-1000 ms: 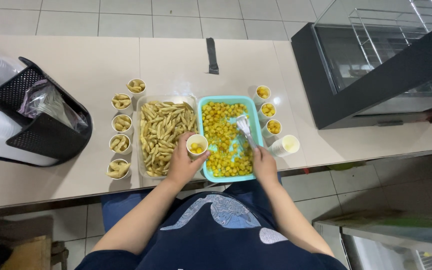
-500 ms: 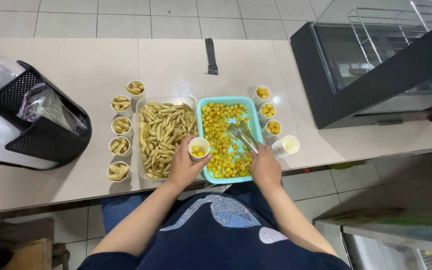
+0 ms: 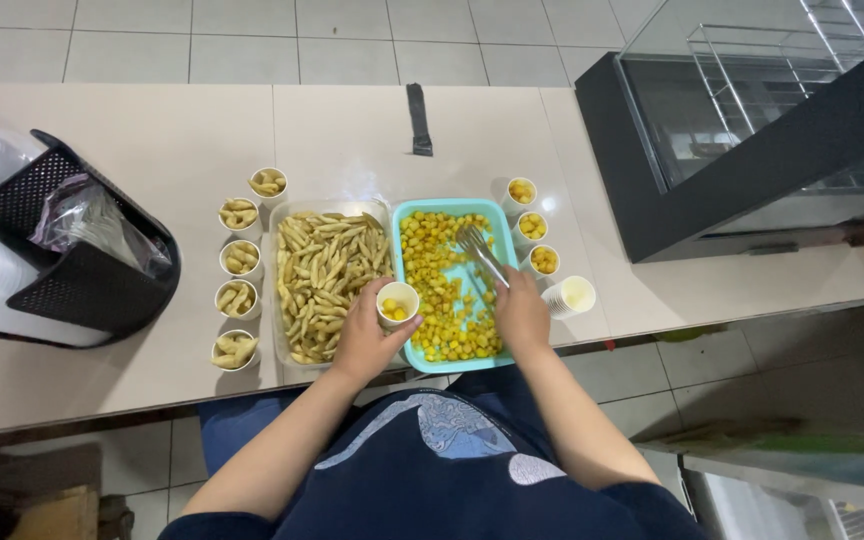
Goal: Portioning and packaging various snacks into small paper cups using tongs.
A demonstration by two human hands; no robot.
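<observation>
Left hand [image 3: 362, 335] gripped a paper cup [image 3: 396, 301] holding a few yellow balls, at centre frame between the clear tray of fried sticks [image 3: 327, 272] and the teal tray [image 3: 411, 219]. Right hand [image 3: 522, 313] was closed on tongs [image 3: 479, 251], tips over the yellow balls [image 3: 442, 285] in the teal tray. Filled cups flanked both trays on the worktop [image 3: 172, 130].

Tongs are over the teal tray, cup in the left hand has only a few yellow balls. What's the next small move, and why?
Probably close the tongs on balls in the teal tray and carry them to the paper cup: it looks less full than the three filled cups.
</observation>
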